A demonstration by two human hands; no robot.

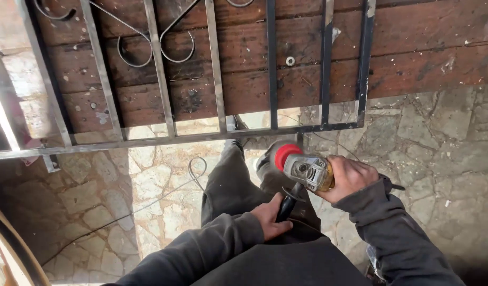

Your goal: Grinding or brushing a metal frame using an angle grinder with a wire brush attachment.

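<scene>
While the grinder hangs off the metal: no contact with the grille (212, 79) yet.
Progress: bars look bare and dull on the left, dark on the right; I'd judge most grinding is still ahead.
Grinder (306, 170): held low over the person's legs, red disc (287, 155) just below the grille's bottom rail.
Right hand (350, 177): fingers wrapped tight round the grinder's body.
Left hand (272, 216): fingers closed round the black side handle (289, 200).
Bench (413, 47): dark planks under the grille, a washer (290, 61) lying loose on them.
</scene>
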